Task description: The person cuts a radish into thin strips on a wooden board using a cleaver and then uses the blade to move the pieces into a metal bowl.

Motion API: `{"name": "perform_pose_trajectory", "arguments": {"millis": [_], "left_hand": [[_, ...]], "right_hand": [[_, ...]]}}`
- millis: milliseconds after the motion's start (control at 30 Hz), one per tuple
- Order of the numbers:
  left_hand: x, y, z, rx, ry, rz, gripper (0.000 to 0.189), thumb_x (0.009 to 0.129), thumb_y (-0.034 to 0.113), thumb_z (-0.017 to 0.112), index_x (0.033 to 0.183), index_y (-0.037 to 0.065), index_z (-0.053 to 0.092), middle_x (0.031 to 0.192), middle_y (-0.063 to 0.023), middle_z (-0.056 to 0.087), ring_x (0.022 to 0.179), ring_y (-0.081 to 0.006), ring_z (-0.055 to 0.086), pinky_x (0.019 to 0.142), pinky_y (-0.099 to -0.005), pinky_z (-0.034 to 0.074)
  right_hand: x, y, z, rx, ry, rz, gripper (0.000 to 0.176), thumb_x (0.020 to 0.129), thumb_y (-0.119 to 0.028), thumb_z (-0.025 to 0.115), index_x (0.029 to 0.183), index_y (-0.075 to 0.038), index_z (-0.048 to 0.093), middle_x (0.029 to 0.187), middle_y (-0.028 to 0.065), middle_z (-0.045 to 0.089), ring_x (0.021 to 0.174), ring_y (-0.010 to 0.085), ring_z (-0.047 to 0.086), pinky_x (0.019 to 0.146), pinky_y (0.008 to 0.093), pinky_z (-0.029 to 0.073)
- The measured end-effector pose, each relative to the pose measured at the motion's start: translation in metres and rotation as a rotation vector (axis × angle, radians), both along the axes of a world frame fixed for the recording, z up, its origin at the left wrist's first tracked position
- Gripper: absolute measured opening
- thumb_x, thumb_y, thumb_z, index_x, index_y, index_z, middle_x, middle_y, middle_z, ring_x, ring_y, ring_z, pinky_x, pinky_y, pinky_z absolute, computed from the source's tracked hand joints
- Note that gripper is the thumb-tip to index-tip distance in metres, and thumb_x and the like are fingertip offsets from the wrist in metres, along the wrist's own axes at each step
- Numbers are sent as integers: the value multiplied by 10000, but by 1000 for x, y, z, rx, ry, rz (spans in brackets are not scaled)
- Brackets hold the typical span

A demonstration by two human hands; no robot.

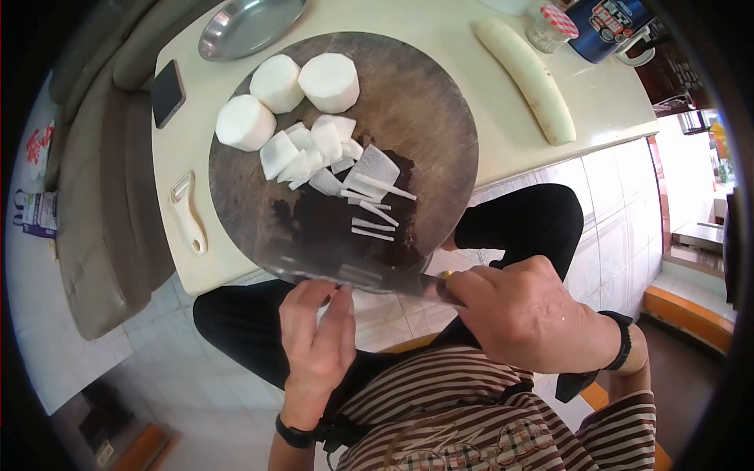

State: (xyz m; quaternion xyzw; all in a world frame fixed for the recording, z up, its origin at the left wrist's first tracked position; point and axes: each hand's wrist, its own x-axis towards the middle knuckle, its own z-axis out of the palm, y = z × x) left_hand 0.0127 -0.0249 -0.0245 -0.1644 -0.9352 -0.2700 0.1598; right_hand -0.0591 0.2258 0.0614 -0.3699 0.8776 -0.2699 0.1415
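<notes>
A person seated at a desk (440,31) grips a knife (357,275) by its handle, the fingers of the right hand (526,314) wrapped firmly round it, the blade blurred above the near rim of a round chopping board (424,102). The fingers of the left hand (318,337) are bent, their tips right at the blade's near side; whether they touch the metal or pinch a scrap cannot be told.

Just beyond the left fingertips, on the board's dark wet patch, lie thin white radish strips (373,229) and one broad slice (375,169). Farther out from those fingers sit a loose heap of slices (302,153) and three thick radish chunks (277,84). A whole radish (526,78) rests well beyond the right fingers, off the board, while a peeler (187,212) lies out to the left of the left fingers.

With an edge this near bare skin, good handling would seem to mean working on the blade's flat side, away from the edge, with the handle held steady. For even strips, slices are best laid flat and slightly overlapped, guiding fingertips tucked back behind the knuckles, strokes short and evenly spaced; the wet wood may let pieces slide.
</notes>
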Motion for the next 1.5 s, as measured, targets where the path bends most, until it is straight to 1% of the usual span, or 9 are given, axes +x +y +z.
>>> {"name": "perform_pose_trajectory", "arguments": {"millis": [100, 267, 300, 333, 667, 867, 1133, 1333, 1500], "left_hand": [[-12, 6, 5, 3, 21, 9, 362, 729, -32, 760, 1086, -41, 702, 1150, -169, 618, 1018, -361, 595, 869, -453, 479], [-34, 20, 11, -106, -38, -26, 507, 764, 104, 792, 1230, -39, 653, 1258, -170, 573, 1129, -356, 540, 929, -467, 429], [-36, 22, 11, -105, -37, -29, 507, 764, 104, 792, 1230, -39, 653, 1258, -170, 573, 1129, -356, 540, 929, -467, 429], [-38, 23, 10, -117, -51, -31, 504, 764, 105, 793, 1225, -39, 653, 1255, -170, 574, 1127, -358, 540, 928, -470, 428], [-35, 21, 6, -153, -62, -41, 432, 744, 104, 804, 1124, -52, 670, 1201, -194, 576, 1117, -382, 541, 910, -494, 430], [-36, 20, 5, -141, -49, -45, 416, 736, 101, 811, 1096, -56, 673, 1170, -195, 571, 1107, -399, 538, 899, -510, 433], [-36, 20, 5, -124, -47, -44, 406, 737, 111, 815, 1086, -45, 676, 1173, -192, 566, 1108, -394, 530, 900, -515, 429], [-36, 20, 6, -133, -68, -39, 396, 735, 119, 819, 1071, -37, 678, 1173, -187, 565, 1107, -387, 525, 901, -514, 424], [-35, 22, 3, -115, -37, -28, 360, 738, 110, 816, 1038, -33, 678, 1153, -189, 578, 1056, -391, 543, 891, -518, 421]], "right_hand": [[-2, 9, -2, -28, 20, -73, 190, 659, 0, 650, 793, -7, 515, 681, 110, 555, 550, 299, 607, 465, 377, 466], [-3, 28, -2, -37, -20, -163, 164, 731, 11, 669, 789, 0, 516, 646, 115, 526, 562, 311, 594, 467, 393, 441], [-3, 31, -1, -29, -17, -164, 154, 753, 8, 670, 791, 2, 521, 645, 116, 527, 552, 312, 589, 467, 396, 437], [-2, 33, -1, -22, -14, -167, 146, 775, 5, 671, 792, 4, 527, 645, 117, 527, 542, 313, 584, 467, 399, 432], [0, 38, 0, -6, -82, -138, 97, 764, 21, 650, 836, 29, 586, 662, 112, 569, 529, 300, 604, 452, 383, 445], [-5, 35, -1, 9, -48, -95, 117, 763, 25, 649, 874, 50, 621, 655, 113, 577, 507, 284, 603, 443, 382, 442], [-11, 30, 8, 88, -73, -27, 208, 695, 6, 670, 888, 65, 619, 654, 124, 587, 509, 285, 613, 453, 364, 459], [-10, 20, 12, 194, -81, 28, 172, 675, -7, 649, 819, 45, 571, 646, 133, 591, 521, 281, 625, 451, 381, 461], [-25, -6, -3, 126, 26, 80, 156, 683, -26, 653, 792, 33, 558, 631, 142, 592, 540, 280, 640, 450, 367, 473]]}}
